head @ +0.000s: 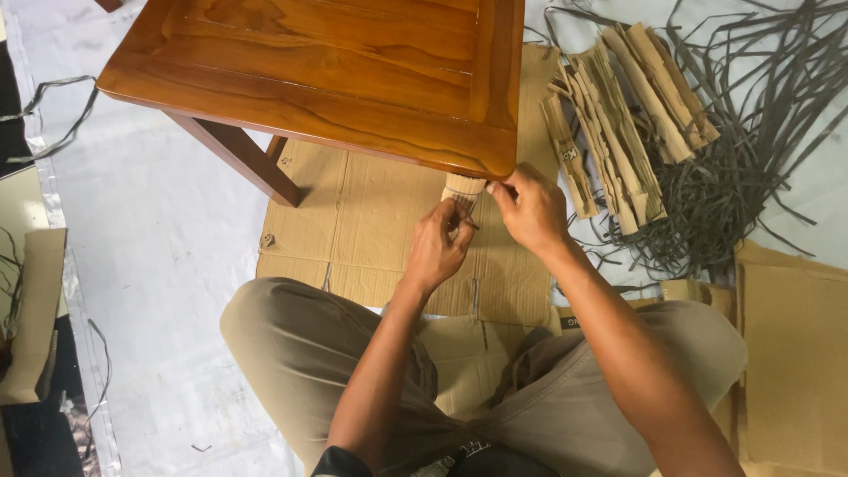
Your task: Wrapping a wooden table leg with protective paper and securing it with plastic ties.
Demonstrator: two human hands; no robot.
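Observation:
A polished wooden table (336,62) stands over flattened cardboard (371,221) on the floor. Under its near right corner, a table leg wrapped in corrugated cardboard (463,187) shows just below the tabletop edge. My left hand (435,247) pinches the wrap from the left, and a thin dark strap end pokes out by its fingers. My right hand (528,208) grips the wrap from the right, just under the table corner. Both hands touch the wrapped leg. My knees in khaki trousers sit below.
A bare wooden leg (243,159) angles down at the left. Folded cardboard strips (618,132) lie in a pile at the right, on a tangle of dark plastic straps (751,150). More cardboard sheets (795,353) lie at the far right. White sheeting covers the floor.

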